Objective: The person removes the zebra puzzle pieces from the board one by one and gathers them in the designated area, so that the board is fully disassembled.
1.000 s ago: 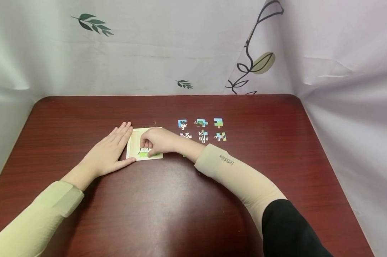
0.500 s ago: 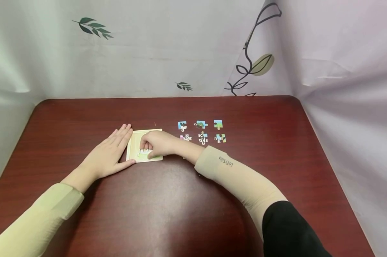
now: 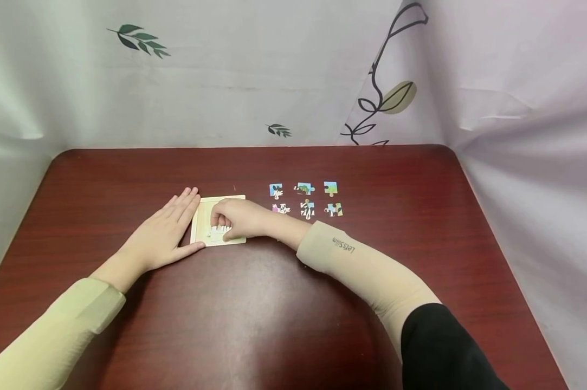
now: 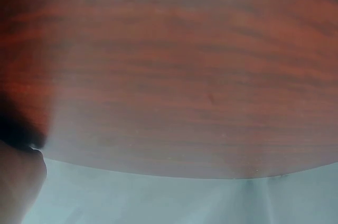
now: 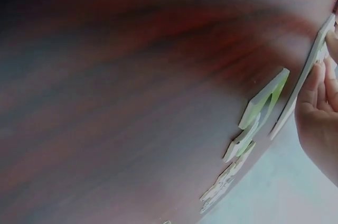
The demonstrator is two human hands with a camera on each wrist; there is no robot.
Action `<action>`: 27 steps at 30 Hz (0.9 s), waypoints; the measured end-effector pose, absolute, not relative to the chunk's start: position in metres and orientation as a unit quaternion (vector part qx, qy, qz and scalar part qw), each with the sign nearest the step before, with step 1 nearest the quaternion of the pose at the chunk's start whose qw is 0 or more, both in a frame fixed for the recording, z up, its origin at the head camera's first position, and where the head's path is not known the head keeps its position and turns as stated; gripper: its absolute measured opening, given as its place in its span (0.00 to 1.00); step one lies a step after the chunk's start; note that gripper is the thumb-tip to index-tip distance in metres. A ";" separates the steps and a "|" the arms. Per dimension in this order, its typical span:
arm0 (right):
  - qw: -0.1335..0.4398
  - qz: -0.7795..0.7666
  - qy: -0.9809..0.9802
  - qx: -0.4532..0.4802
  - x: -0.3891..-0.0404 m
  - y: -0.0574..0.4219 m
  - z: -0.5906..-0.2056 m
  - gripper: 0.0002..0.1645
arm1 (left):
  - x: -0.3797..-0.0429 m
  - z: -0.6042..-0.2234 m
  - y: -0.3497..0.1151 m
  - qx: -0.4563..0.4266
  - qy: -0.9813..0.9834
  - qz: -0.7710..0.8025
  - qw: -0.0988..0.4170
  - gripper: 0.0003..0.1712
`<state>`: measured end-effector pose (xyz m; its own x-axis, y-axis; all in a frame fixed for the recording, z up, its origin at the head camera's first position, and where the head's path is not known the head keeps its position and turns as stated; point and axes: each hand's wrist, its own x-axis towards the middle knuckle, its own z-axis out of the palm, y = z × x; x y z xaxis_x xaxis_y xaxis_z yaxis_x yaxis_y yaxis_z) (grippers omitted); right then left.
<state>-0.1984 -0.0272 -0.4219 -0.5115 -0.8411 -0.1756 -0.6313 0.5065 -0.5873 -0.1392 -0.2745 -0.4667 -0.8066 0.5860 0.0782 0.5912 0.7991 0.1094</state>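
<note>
A small pale wooden puzzle tray [image 3: 202, 216] lies left of the table's middle in the head view. Flat beside it, my left hand [image 3: 159, 233] has straight fingers along the tray's left edge, its thumb at the near left corner. My right hand [image 3: 239, 215] is over the tray with curled fingers, pinching a white and green puzzle piece [image 3: 219, 230] between fingers and thumb, low against the tray's inside. Fingers cover part of this piece. At the right edge of the right wrist view, the right hand [image 5: 319, 108] appears at the tray [image 5: 296, 100].
Right of the tray lie several loose jigsaw pieces in rows, among them a blue and green piece [image 3: 330, 188] and a multicoloured piece [image 3: 333, 209]. My right forearm passes over the near side of these rows. A patterned white curtain [image 3: 200, 76] hangs behind the dark red table [image 3: 215, 325].
Both hands stay in nearly the same place. Under the right fingers, the piece shows less green and more white than a second ago, so it has turned or tilted slightly.
</note>
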 end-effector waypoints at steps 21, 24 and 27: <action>0.169 -0.236 0.831 -0.474 -0.189 -0.025 -0.422 0.15 | -0.138 -0.466 -0.274 -0.313 -0.947 -0.068 0.021 0.60; 0.164 -0.237 0.830 -0.477 -0.189 -0.025 -0.422 0.13 | -0.138 -0.466 -0.273 -0.311 -0.948 -0.067 0.021 0.60; 0.163 -0.243 0.828 -0.478 -0.189 -0.025 -0.422 0.12 | -0.138 -0.466 -0.273 -0.310 -0.948 -0.067 0.019 0.60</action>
